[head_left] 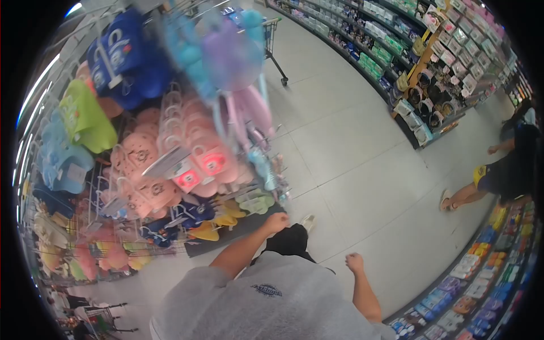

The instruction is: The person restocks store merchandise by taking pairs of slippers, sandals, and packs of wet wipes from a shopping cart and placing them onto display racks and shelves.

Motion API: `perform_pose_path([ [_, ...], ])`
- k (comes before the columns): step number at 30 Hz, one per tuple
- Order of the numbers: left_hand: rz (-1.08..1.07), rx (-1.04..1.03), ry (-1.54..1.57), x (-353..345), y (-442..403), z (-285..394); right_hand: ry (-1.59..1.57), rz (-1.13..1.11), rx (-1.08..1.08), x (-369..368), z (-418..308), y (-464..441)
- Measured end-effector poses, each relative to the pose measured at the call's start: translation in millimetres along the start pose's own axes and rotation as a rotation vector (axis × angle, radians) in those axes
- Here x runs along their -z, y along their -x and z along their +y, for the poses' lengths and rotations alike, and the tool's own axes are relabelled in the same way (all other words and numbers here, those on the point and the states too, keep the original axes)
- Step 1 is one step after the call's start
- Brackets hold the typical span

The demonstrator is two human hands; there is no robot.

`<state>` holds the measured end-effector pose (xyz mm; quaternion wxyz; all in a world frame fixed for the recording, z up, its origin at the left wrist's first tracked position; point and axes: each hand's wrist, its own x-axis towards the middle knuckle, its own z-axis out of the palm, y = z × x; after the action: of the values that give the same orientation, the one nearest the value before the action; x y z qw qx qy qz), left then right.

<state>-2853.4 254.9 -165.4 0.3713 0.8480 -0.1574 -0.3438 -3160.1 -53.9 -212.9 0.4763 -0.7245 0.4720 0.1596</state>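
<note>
My left hand (276, 222) hangs loosely curled beside the lower edge of a rack of hanging slippers, apart from it, and nothing shows in it. Nearest to it are pale green slippers (255, 202) and yellow slippers (205, 231). On the other side of my body, my right hand (355, 262) is curled closed over the tiled floor, with no object visible in it. Pink slippers (148, 148) with price tags, blue slippers (127, 56) and a blurred lilac item (231, 54) hang higher on the rack.
A shopping cart (273, 42) stands beyond the rack. Stocked shelves (362, 48) line the far side of the aisle, and more shelving (467, 266) curves along the lower right. Another person (507, 167) in dark clothing is at the right. A second cart (101, 319) shows at lower left.
</note>
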Motion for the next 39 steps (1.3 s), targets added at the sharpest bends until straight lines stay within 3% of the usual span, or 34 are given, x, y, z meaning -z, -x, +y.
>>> perform_pose_path([
  [2, -0.037, -0.008, -0.032, -15.1, -51.8, 58.9, 0.498, 0.101, 0.330, 33.1, -90.2, -1.9],
  [4, -0.164, -0.021, -0.130, -13.4, -82.7, 123.8, 0.467, 0.094, 0.418, 58.5, -171.1, -17.5],
  [9, -0.100, -0.104, -0.259, -41.0, -225.9, 165.7, 0.214, 0.120, 0.566, 133.5, -254.5, -124.4],
  [11, -0.267, 0.047, -0.545, -43.8, -288.1, 191.8, 0.165, 0.096, 0.600, 171.9, -233.9, -192.1],
  [13, -0.307, -0.013, -0.483, -48.6, -333.9, 241.7, -0.154, -0.021, 0.261, 213.8, -218.9, -218.9],
  [14, -0.337, -0.073, -0.450, -47.9, -353.0, 268.2, -0.109, 0.018, 0.204, 237.9, -206.0, -233.3],
  [16, -0.181, -0.251, -0.252, -48.4, -375.7, 314.8, -0.055, 0.088, 0.057, 282.8, -176.8, -261.6],
  [20, -0.225, -0.303, -0.093, -14.4, -415.3, 379.0, -0.148, 0.044, -0.228, 333.5, -90.1, -315.3],
  [21, -0.268, -0.287, -0.063, -6.3, -427.6, 384.1, 0.179, -0.096, -0.096, 339.8, -61.5, -335.8],
  [22, -0.223, -0.319, -0.089, 4.5, -442.7, 376.5, 0.827, -0.230, 0.290, 339.0, -25.9, -357.3],
  [23, -0.174, -0.242, -0.117, 14.8, -457.4, 363.8, 1.079, -0.278, 0.528, 335.3, 1.3, -376.7],
  [24, -0.125, -0.171, -0.147, 25.1, -473.9, 344.9, 1.062, -0.329, 0.482, 337.3, -11.8, -385.3],
  [25, -0.058, -0.157, -0.181, 27.1, -496.8, 300.7, 0.948, -0.368, 0.343, 337.6, -35.0, -401.0],
  [29, -0.045, 0.462, -0.299, 95.2, -496.1, 219.6, 0.490, -0.392, -0.041, 355.3, -137.0, -505.3],
  [30, -0.056, 0.495, -0.379, 105.7, -499.7, 184.5, 0.393, -0.403, -0.095, 363.1, -156.8, -546.1],
  [31, 0.104, 0.693, -0.123, 132.2, -479.8, 223.6, 0.282, -0.418, -0.145, 373.6, -170.5, -598.4],
  [32, 0.120, 0.714, -0.120, 150.8, -485.2, 232.1, 0.186, -0.449, -0.177, 382.5, -179.0, -655.9],
  [33, 0.227, 0.798, 0.069, 164.2, -485.4, 229.4, 0.159, -0.485, -0.165, 396.4, -212.6, -701.3],
  [34, 0.338, 0.872, 0.262, 175.0, -489.9, 227.8, 0.698, -0.531, 0.216, 416.6, -284.7, -740.2],
  [35, 0.343, 0.895, 0.267, 182.6, -498.9, 228.7, 1.234, -0.387, 0.615, 442.0, -379.1, -767.9],
  [37, 0.707, 0.623, 0.595, 188.7, -523.7, 238.5, 1.283, -0.207, 0.745, 457.2, -496.3, -862.5],
  [38, 0.698, 0.643, 0.615, 184.5, -533.6, 249.4, 1.193, -0.151, 0.603, 463.3, -572.8, -888.3],
  [39, 0.702, 0.654, 0.675, 184.1, -543.5, 264.4, 0.778, -0.076, 0.622, 470.4, -641.2, -901.5],
])
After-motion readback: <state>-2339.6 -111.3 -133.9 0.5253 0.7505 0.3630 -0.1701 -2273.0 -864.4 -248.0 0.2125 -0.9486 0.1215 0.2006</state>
